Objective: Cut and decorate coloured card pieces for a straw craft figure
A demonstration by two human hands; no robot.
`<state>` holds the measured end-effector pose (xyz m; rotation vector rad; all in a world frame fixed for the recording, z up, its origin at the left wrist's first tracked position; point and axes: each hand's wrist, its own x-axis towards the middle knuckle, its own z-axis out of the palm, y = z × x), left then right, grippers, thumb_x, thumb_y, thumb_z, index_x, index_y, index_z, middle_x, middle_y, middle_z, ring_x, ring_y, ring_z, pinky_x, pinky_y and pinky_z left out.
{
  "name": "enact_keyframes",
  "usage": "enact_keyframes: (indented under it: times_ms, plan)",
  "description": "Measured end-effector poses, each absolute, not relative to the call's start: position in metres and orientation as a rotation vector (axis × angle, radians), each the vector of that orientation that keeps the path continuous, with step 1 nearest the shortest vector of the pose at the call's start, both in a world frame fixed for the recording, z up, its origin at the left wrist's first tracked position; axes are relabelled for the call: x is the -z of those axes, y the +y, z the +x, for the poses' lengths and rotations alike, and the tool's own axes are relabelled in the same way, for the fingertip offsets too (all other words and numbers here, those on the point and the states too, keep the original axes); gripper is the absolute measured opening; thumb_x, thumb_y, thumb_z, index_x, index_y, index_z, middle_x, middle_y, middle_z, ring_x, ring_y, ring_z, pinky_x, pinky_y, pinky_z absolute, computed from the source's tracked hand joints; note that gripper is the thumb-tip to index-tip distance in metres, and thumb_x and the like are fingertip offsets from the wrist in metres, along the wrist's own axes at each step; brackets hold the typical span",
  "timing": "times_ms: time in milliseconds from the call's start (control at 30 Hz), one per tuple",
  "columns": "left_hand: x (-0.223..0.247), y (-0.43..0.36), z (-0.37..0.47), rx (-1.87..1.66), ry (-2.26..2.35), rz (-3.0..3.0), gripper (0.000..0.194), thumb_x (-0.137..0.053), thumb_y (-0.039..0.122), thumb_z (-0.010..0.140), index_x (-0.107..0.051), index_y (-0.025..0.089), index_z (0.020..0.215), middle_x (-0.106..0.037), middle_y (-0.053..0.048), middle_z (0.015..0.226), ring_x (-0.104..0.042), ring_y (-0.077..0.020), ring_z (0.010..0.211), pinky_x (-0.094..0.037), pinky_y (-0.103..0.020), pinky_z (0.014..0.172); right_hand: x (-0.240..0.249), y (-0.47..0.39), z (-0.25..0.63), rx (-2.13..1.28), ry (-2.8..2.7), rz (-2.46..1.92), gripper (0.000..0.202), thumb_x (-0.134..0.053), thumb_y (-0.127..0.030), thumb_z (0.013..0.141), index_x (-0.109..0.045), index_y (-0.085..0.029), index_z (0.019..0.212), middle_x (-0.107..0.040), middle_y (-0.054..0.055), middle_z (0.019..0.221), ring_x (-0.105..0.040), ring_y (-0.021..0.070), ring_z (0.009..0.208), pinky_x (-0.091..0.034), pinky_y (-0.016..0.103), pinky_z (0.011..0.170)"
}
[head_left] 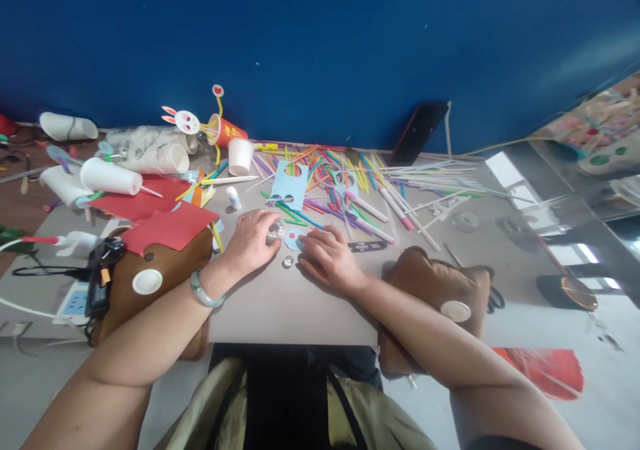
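Observation:
On the grey table (pixel 295 317), my left hand (pixel 253 240) curves its fingers round a small clear round container (pixel 275 230) with tiny white pieces in it. Just right of it lies a light blue paper disc (pixel 293 239) with a red dot. My right hand (pixel 330 257) rests at the right edge of this disc, its fingers bent; whether they pinch anything is hidden. Between both hands, nearer my body, sits a small clear round piece (pixel 287 262). Beyond the hands is a light blue paper sheet (pixel 290 183) with round holes cut out.
Colourful pipe cleaners and markers (pixel 395 207) spread along the back. Red paper (pixel 173 227), a glue stick (pixel 233 197) and paper cups (pixel 113 175) are at the left. Brown cushions (pixel 163 310) flank my forearms. A phone (pixel 419 132) leans against the blue wall.

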<state>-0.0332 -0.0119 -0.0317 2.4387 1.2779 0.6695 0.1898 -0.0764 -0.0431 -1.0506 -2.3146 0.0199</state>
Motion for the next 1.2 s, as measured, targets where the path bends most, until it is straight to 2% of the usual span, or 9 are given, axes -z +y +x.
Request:
enact_keyframes:
  times_ms: [100,200,300,400,600,733,867,1000,1200]
  plan:
    - [0.029,-0.012,-0.034,-0.657,1.334,2.462,0.042,-0.062,0.017,0.077,-0.06,0.02,0.118,-0.065,-0.011,0.124,-0.058,-0.0303,0.119,-0.041,-0.046,0.103,0.045,-0.075,0.189,-0.071,-2.381,-1.002,0.031,-0.058,-0.036,0.095,-0.057,-0.018,0.121,-0.068,0.014,0.125,-0.059,0.0279,0.12,-0.042,0.051,0.105]
    - [0.027,-0.012,-0.034,-0.629,1.363,2.503,0.04,-0.061,0.016,0.077,-0.061,0.02,0.117,-0.064,-0.011,0.123,-0.058,-0.0311,0.118,-0.042,-0.046,0.1,0.047,-0.074,0.189,-0.134,-2.45,-0.965,0.049,-0.059,-0.05,0.093,-0.053,-0.014,0.126,-0.061,0.019,0.134,-0.054,0.0306,0.129,-0.038,0.053,0.11]
    - [0.026,-0.013,-0.035,-0.559,1.407,2.545,0.039,-0.06,0.014,0.076,-0.062,0.02,0.115,-0.064,-0.011,0.121,-0.058,-0.0316,0.116,-0.042,-0.047,0.098,0.05,-0.072,0.191,-0.217,-2.5,-0.96,0.069,-0.058,-0.062,0.089,-0.047,-0.01,0.133,-0.06,0.022,0.134,-0.052,0.0328,0.131,-0.035,0.055,0.113]
    - [0.024,-0.015,-0.034,-0.493,1.43,2.607,0.039,-0.06,0.013,0.076,-0.063,0.019,0.115,-0.062,-0.013,0.122,-0.055,-0.0325,0.117,-0.041,-0.048,0.099,0.05,-0.07,0.192,-0.27,-2.515,-0.958,0.076,-0.056,-0.065,0.088,-0.043,-0.009,0.137,-0.06,0.023,0.133,-0.052,0.0327,0.131,-0.034,0.056,0.114]
    - [0.016,-0.02,-0.03,-0.48,1.112,2.844,0.033,-0.051,0.01,0.086,-0.062,0.02,0.115,-0.059,-0.01,0.133,-0.046,-0.0287,0.13,-0.035,-0.048,0.103,0.051,-0.07,0.192,-0.269,-2.501,-0.944,0.069,-0.056,-0.065,0.088,-0.049,-0.012,0.131,-0.06,0.022,0.133,-0.054,0.0323,0.13,-0.036,0.057,0.113]
    - [0.014,-0.023,-0.029,-0.367,0.904,2.904,0.025,-0.05,0.014,0.091,-0.062,0.019,0.112,-0.062,-0.01,0.129,-0.047,-0.0278,0.127,-0.034,-0.048,0.102,0.049,-0.071,0.195,-0.191,-2.457,-0.929,0.049,-0.055,-0.059,0.091,-0.057,-0.016,0.115,-0.062,0.019,0.132,-0.056,0.031,0.128,-0.039,0.056,0.112]
    - [0.016,-0.024,-0.03,-0.279,0.804,2.956,0.023,-0.048,0.019,0.095,-0.063,0.018,0.111,-0.06,-0.011,0.129,-0.046,-0.0289,0.126,-0.034,-0.048,0.101,0.048,-0.071,0.196,-0.116,-2.405,-0.912,0.033,-0.059,-0.049,0.093,-0.059,-0.017,0.1,-0.07,0.016,0.118,-0.064,0.0279,0.116,-0.044,0.053,0.109]
    - [0.019,-0.023,-0.03,-0.255,0.806,2.973,0.024,-0.044,0.019,0.097,-0.064,0.018,0.112,-0.06,-0.012,0.126,-0.047,-0.0287,0.124,-0.034,-0.049,0.102,0.049,-0.071,0.195,-0.11,-2.434,-0.929,0.03,-0.06,-0.048,0.093,-0.059,-0.018,0.092,-0.071,0.016,0.115,-0.066,0.0263,0.112,-0.044,0.053,0.109]
    - [0.023,-0.024,-0.029,-0.295,0.821,2.976,0.026,-0.046,0.017,0.096,-0.063,0.016,0.115,-0.059,-0.013,0.127,-0.047,-0.0288,0.126,-0.034,-0.05,0.106,0.051,-0.072,0.193,-0.074,-2.439,-0.951,0.032,-0.059,-0.049,0.093,-0.061,-0.017,0.096,-0.07,0.017,0.118,-0.065,0.0266,0.114,-0.044,0.052,0.109]
